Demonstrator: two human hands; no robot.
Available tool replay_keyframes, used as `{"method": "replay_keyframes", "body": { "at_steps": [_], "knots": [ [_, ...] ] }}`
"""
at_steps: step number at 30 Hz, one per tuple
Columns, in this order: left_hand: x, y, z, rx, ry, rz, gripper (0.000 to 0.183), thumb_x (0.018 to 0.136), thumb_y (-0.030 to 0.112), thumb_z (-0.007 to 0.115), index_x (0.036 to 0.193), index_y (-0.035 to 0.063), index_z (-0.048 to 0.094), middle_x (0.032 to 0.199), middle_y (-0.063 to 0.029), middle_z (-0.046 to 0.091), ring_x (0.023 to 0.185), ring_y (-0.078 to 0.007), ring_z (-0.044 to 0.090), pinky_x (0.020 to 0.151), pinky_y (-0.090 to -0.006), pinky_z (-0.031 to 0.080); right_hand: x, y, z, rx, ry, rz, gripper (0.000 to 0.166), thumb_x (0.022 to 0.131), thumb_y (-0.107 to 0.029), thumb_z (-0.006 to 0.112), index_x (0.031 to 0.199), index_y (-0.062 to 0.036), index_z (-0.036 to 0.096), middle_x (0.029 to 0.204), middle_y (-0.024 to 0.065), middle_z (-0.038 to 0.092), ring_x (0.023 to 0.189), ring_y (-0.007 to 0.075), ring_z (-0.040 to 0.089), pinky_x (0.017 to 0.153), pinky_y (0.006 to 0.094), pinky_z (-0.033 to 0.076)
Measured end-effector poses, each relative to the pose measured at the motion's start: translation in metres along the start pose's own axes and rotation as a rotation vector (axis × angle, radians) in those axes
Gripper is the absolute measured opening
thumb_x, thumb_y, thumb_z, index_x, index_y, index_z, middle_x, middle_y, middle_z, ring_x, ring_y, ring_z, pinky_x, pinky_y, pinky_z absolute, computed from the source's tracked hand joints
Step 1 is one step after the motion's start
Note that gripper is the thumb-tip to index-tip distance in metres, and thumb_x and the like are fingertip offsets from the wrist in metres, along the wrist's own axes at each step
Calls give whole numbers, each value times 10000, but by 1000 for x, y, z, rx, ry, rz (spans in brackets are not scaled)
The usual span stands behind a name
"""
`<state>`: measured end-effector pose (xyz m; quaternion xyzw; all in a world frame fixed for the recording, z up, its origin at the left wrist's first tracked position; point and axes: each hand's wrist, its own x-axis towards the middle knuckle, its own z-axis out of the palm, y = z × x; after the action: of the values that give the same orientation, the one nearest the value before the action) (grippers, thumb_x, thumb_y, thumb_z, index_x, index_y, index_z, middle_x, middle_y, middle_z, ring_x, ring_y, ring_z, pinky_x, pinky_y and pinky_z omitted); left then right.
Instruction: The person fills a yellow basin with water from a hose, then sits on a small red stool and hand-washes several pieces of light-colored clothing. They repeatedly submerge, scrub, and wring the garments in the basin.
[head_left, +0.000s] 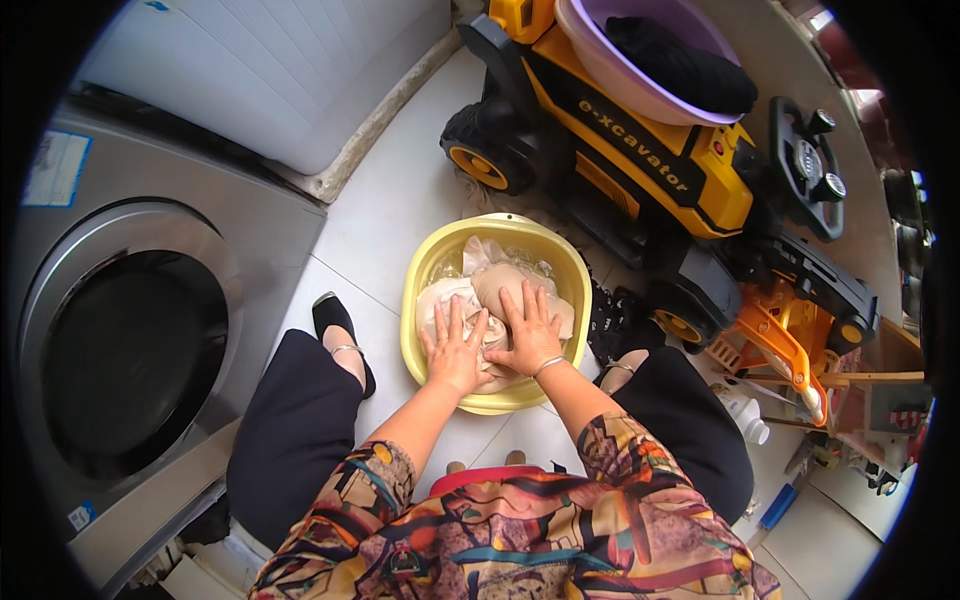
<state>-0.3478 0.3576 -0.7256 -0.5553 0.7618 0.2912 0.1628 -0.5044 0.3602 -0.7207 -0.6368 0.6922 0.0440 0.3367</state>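
A yellow plastic basin (411, 330) stands on the floor between my feet. In it lies a bunched heap of wet beige and off-white fabric (499, 289), with water showing near the far rim. Both palms press down on this cloth. My left hand (456, 349) rests on the paler part at the left, fingers spread. My right hand (534, 334), with a bangle at the wrist, lies flat on the beige part at the right, its fingers also apart. Neither hand is closed round the fabric. What lies beneath the palms is hidden.
A front-loading washing machine (274, 217) stands at the left. At the right is a yellow and black toy excavator (637, 150), bearing a purple basin (585, 45) with black cloth (675, 67). Dark patterned fabric (611, 319) lies beside my basin. A white bottle (741, 412) lies farther right.
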Motion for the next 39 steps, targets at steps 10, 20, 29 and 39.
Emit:
{"method": "replay_keyframes", "body": {
  "at_steps": [10,20,29,39],
  "knots": [
    [45,-10,22,8,9,45,1082,551,369,853,1457,334,262,1525,-141,139,1402,-366,152,1039,-619,213,34,23,44,-92,-1,12,1066,662,-553,726,1495,-198,164,1540,177,104,1381,398,181,1014,659,225],
    [73,-17,43,-48,-54,56,951,629,310,803,1439,269,306,1509,-149,193,1388,-330,204,1084,-491,277,51,39,75,-56,49,36,962,710,-511,705,1481,-184,231,1547,181,61,1377,413,191,1100,559,194],
    [101,-24,58,-48,-194,-53,707,782,305,666,1414,223,358,1450,-145,346,1330,-341,342,1091,-415,315,64,27,60,-163,-83,125,874,732,-360,726,1461,-194,273,1550,152,42,1371,395,217,1081,500,308],
    [94,-32,11,-1114,119,-352,109,874,160,581,936,90,636,840,-23,644,750,-155,571,659,-312,456,52,37,37,131,228,78,541,745,-320,678,1230,-118,544,1066,212,617,996,353,602,864,423,478]
  ]
}}
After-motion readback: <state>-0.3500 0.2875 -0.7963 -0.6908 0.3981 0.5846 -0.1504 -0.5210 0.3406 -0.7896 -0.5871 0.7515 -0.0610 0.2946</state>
